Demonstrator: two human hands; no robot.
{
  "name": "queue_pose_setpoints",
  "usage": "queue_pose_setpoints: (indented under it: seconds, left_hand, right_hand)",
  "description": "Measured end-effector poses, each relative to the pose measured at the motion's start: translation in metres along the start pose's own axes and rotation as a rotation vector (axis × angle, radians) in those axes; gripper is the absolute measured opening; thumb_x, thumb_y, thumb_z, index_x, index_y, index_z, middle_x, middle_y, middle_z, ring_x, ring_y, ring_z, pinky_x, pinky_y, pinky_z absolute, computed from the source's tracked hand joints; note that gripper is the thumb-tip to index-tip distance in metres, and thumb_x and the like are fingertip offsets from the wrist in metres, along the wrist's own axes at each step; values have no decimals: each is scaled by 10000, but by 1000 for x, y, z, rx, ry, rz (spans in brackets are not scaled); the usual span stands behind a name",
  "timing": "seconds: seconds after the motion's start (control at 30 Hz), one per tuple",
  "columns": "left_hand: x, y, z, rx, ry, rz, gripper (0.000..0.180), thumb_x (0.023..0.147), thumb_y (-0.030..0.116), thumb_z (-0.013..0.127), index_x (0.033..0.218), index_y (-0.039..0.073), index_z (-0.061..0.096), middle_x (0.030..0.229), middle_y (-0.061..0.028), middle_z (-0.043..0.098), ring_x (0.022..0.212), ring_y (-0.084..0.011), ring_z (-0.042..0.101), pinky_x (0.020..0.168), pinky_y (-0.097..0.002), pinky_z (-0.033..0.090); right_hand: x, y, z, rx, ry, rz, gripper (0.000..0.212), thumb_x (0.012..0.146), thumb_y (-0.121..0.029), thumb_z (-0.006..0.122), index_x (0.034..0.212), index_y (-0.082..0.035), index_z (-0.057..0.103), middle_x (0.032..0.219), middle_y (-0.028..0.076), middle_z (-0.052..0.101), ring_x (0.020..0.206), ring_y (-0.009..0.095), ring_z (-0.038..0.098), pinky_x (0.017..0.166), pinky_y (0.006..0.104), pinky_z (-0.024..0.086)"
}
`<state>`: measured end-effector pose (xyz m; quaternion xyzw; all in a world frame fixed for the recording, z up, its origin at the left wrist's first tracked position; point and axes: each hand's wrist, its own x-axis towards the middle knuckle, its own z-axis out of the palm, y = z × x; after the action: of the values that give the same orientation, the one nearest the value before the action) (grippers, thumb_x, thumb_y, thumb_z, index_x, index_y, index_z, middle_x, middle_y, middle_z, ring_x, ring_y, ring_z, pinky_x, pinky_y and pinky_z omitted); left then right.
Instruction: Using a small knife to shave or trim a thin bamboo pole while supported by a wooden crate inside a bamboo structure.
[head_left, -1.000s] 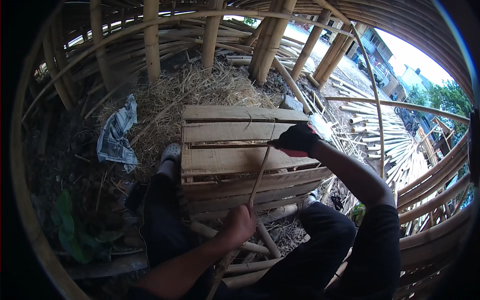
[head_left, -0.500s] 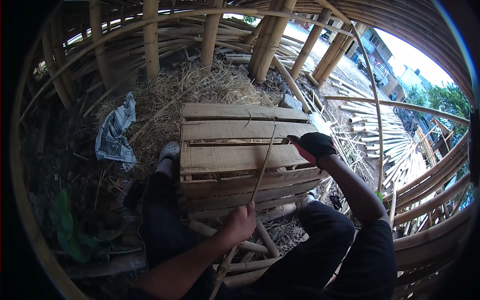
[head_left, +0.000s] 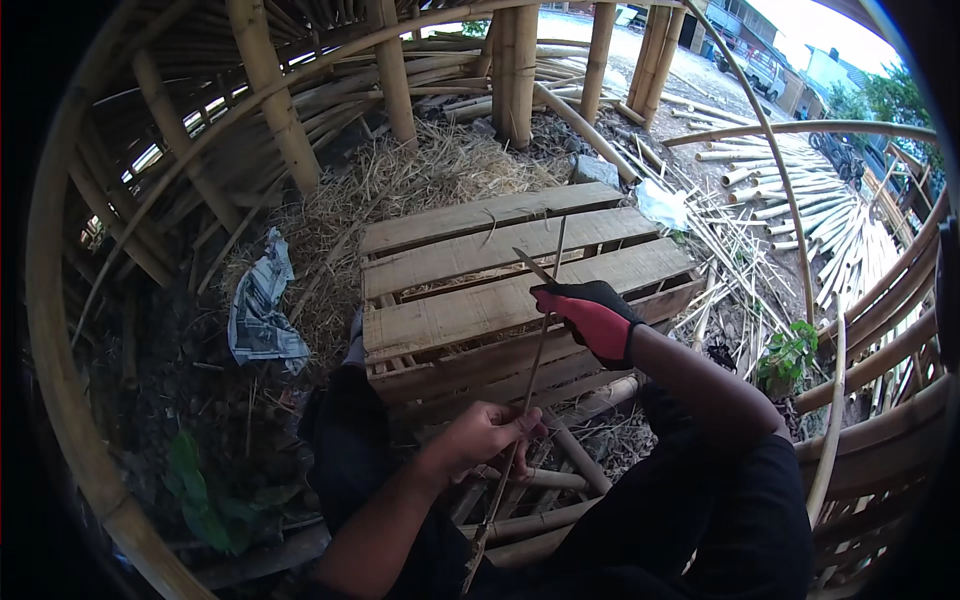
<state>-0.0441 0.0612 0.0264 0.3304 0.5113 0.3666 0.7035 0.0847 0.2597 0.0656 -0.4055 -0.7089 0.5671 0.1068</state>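
Observation:
My bare left hand (head_left: 480, 440) is closed on a thin bamboo strip (head_left: 536, 362), pinching it low down. The strip slants up past the front edge of a slatted wooden crate (head_left: 440, 325), and its lower end runs down between my legs. My right hand (head_left: 592, 318), in a red and black glove, is closed around a knife (head_left: 532, 264). The blade points up and left, close beside the upper part of the strip. The glove's fingertips meet the strip in this view; whether they press on it I cannot tell. The knife's handle is hidden in the glove.
Straw (head_left: 430, 175) lies behind the crate, and crumpled newspaper (head_left: 266, 310) to its left. Bamboo posts (head_left: 515, 80) stand beyond. Cut bamboo poles (head_left: 780, 185) are spread at the far right. A curved bamboo rail (head_left: 65, 340) arcs along the left side.
My right hand has come left and nearer, from the crate's right side to the strip, and the knife blade now shows clearly. My left hand still grips the strip. The whole view has shifted.

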Motion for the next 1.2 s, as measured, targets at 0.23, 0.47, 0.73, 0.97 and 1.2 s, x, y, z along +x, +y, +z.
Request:
queue_pose_setpoints:
  seconds: [0.23,0.47,0.73,0.97,1.2]
  left_hand:
    - [3,1,-22,-349,110,193,531,986,418,373,1347,30,405,1184,-160,576,1119,-267,573,914,-429,495]
    - [12,-16,-1,-406,-37,13,500,985,515,290,1163,110,524,910,-74,636,694,-166,619,416,-242,399]
    - [21,-27,10,-547,262,-17,425,997,483,335,717,165,372,509,48,277,372,-70,248,326,-231,177]
    - [17,-25,17,-522,377,-57,420,992,481,337,710,172,371,505,64,268,376,-67,229,336,-243,151]
    - [10,-32,24,-496,384,-23,424,990,493,336,711,176,373,508,62,265,374,-71,230,344,-243,142]
  right_hand:
    - [-26,6,29,-212,-233,-212,406,919,-448,562,1038,-77,674,662,50,553,599,143,526,554,282,404]
    - [-14,31,28,-538,-288,-516,553,944,-535,420,937,-55,693,771,219,646,761,347,651,719,379,500]
    - [-25,-1,25,-1003,-6,-234,615,946,-556,349,772,-87,706,724,194,658,679,384,645,672,457,507]
    - [-23,7,37,-1032,62,-402,561,952,-478,355,711,-95,685,604,183,608,581,382,614,588,498,480]
    - [-31,8,49,-1151,99,-622,476,947,-418,408,674,-112,649,495,135,555,405,324,549,418,464,415]
